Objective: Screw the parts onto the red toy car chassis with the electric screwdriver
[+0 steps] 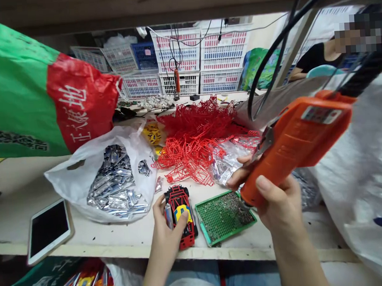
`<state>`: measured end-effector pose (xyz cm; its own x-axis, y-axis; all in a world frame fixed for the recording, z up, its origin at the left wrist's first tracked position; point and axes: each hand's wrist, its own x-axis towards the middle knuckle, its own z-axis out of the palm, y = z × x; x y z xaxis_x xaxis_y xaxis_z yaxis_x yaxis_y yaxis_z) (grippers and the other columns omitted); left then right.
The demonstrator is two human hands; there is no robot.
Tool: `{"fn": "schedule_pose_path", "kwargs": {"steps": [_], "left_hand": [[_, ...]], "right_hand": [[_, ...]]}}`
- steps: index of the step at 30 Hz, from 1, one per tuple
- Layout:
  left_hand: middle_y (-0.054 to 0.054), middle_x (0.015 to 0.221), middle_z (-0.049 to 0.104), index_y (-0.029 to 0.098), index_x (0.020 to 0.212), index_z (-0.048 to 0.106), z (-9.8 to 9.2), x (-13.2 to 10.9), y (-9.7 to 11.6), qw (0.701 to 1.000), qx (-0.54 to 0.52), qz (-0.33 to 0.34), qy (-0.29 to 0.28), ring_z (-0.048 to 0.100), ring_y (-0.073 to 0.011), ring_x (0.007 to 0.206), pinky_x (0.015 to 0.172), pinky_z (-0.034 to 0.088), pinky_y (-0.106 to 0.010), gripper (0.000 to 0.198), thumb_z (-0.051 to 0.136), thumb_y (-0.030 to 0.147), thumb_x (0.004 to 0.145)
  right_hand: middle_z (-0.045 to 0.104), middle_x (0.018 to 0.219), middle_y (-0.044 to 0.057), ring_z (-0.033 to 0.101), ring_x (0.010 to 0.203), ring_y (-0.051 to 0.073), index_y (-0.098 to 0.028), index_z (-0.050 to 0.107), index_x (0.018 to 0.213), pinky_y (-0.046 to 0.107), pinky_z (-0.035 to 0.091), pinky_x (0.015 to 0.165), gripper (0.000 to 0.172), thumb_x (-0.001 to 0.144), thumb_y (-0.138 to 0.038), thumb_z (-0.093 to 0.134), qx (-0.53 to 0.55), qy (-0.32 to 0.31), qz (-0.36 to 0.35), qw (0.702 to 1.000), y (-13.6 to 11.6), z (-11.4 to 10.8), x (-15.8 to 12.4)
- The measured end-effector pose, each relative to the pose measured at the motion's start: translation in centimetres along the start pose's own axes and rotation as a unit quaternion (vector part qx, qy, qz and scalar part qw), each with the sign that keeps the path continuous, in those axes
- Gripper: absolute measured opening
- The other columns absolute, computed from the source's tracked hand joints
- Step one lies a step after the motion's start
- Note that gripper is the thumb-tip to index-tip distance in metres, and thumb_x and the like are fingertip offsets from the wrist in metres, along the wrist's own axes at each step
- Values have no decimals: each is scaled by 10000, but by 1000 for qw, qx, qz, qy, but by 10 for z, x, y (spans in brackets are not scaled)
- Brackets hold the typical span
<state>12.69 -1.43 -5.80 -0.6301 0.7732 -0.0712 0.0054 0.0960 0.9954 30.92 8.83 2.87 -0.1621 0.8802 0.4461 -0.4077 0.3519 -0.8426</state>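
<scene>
Workbench (21,218): left hand (167,235) half-hides red toy car (180,199); right hand (278,202) holds orange screwdriver (294,145).

From my remote seat I see, on the left of the worktop (17,222), a tablet (48,231) and a white plastic bag (66,176) holding foil packets (115,182). Behind them lies a heap of red plastic frames (193,138), beside a green-and-red sack (45,91). White crates (179,53) stand stacked at the back, with a blue crate (144,55). At far right hangs a white sack (359,193); beyond it sits a co-worker (318,59) in black.
</scene>
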Motion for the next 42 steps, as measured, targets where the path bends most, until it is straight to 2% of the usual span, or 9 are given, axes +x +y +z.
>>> {"fn": "schedule_pose_path", "kwargs": {"steps": [3, 7, 12, 18, 23, 32, 36, 39, 42], "left_hand": [[-114, 1392, 646, 278, 1546, 349, -4, 0, 6, 999, -5, -25, -38, 687, -288, 1238, 1089, 521, -444, 847, 746, 495, 830], [-93, 1253, 701, 254, 1420, 427, -7, -2, 12, 994, -7, -69, -80, 726, -303, 1112, 935, 587, -426, 745, 750, 500, 796], [-61, 1093, 713, 233, 1268, 472, -5, -6, 9, 996, 15, -52, -68, 729, -286, 1006, 937, 561, -423, 612, 733, 504, 785], [-75, 1156, 699, 251, 1223, 462, 0, -3, 4, 998, -10, -41, -40, 708, -301, 1106, 965, 547, -435, 608, 768, 483, 752], [-61, 1131, 690, 249, 1239, 452, 1, -3, 6, 998, -11, -43, -35, 720, -287, 1048, 965, 546, -441, 618, 763, 488, 761], [-77, 1133, 702, 246, 1248, 461, -1, -2, 1, 998, -14, -36, -42, 731, -292, 1029, 959, 560, -459, 627, 782, 480, 763], [-58, 1096, 713, 255, 1426, 414, -2, -3, 6, 997, -28, -40, -59, 748, -272, 961, 928, 585, -441, 776, 790, 473, 783], [-69, 1098, 730, 248, 1487, 437, -3, -4, 11, 997, -29, -29, -72, 746, -280, 973, 947, 581, -429, 820, 807, 471, 790], [-87, 1204, 725, 241, 1444, 533, -3, -4, 12, 996, -33, -16, -78, 736, -277, 1014, 960, 573, -396, 774, 836, 459, 765]], "right_hand": [[807, 773, 28, 755, 643, 188, -210, 770, 1018, 288, 621, 637, 247, 827, -340, 856, -42, 5, 12, 999, 4, -7, 0], [688, 545, -17, 629, 424, 150, -175, 737, 940, 258, 519, 475, 131, 871, -283, 764, -59, 28, 20, 998, 22, -12, -7], [590, 468, -67, 521, 357, 137, -209, 658, 980, 243, 436, 389, 194, 860, -335, 744, 8, 49, -30, 998, 43, -8, -17], [558, 465, -75, 483, 349, 122, -214, 655, 952, 230, 410, 374, 163, 863, -321, 740, 18, 57, -35, 998, 50, -7, -18], [565, 470, -68, 491, 351, 122, -209, 657, 951, 233, 418, 377, 160, 873, -319, 744, 22, 45, -31, 998, 52, -9, -21], [561, 468, -67, 485, 343, 135, -218, 664, 942, 248, 399, 354, 179, 867, -351, 758, 9, 55, -40, 998, 53, -7, -20], [560, 465, -66, 487, 345, 137, -218, 671, 940, 254, 385, 362, 171, 849, -330, 761, 8, 65, -45, 997, 45, -5, -19], [555, 466, -80, 484, 345, 124, -233, 667, 956, 255, 392, 391, 144, 838, -289, 726, 24, 91, -64, 994, 31, 5, -15], [516, 445, -100, 450, 328, 114, -243, 637, 930, 258, 373, 406, 115, 819, -257, 665, 66, 127, -80, 987, 16, 29, -8]]}}
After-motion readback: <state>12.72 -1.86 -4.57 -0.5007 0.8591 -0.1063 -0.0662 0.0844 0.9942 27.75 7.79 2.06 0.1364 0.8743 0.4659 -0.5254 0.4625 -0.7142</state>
